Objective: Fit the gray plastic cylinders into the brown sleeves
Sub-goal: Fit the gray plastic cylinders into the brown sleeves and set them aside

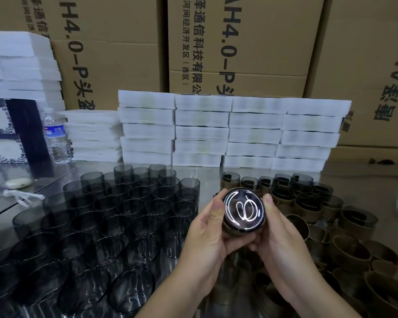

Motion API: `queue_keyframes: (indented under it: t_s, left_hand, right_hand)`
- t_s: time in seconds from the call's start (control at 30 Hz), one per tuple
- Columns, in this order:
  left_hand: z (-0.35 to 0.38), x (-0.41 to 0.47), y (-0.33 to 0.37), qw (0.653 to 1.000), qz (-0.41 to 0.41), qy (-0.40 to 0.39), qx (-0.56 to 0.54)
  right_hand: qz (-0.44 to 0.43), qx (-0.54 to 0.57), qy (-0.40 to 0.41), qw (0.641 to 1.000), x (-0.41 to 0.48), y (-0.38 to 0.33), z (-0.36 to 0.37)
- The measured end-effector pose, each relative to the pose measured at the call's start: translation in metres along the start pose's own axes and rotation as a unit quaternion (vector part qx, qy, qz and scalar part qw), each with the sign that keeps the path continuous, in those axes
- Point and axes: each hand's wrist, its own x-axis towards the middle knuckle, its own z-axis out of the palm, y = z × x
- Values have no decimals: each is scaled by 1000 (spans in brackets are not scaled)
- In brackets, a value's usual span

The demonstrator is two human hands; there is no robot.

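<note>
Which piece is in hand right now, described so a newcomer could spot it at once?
On the steel table, a block of bare gray cylinders stands left and a crowd of brown sleeves right. Above the gap between them, the left hand and right hand hold one sleeved cylinder. It alone is off the table, its glossy end facing the camera with bright looping reflections.

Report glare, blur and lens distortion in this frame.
Head view: curled white glare streaks on the held cylinder; wide-angle distortion tilts the cardboard boxes at the edges; the nearest gray cylinders look stretched and soft.
</note>
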Motion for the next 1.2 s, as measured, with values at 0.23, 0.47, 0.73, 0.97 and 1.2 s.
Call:
queue_keyframes:
  t_s: [0.23, 0.47, 0.73, 0.97, 1.2]
  left_hand:
    - [0, 1, -1, 1000, 8, 2, -10]
    - [5, -2, -2, 997, 35, 67, 16]
    - [10, -1, 2, 989, -49, 131, 46]
    - [7, 0, 3, 986, -48, 158, 32]
    - [1, 0, 9, 984, -1, 173, 28]
  right_hand:
    - [-4, -1, 7, 1000, 0, 0, 0]
    - [68, 12, -84, 994, 9, -21, -9]
    - [36, -127, 37, 991, 107, -54, -12]
    - [-41, -353, 43, 934, 185, 11, 9]
    - [13, -478, 9, 878, 222, 42, 12]
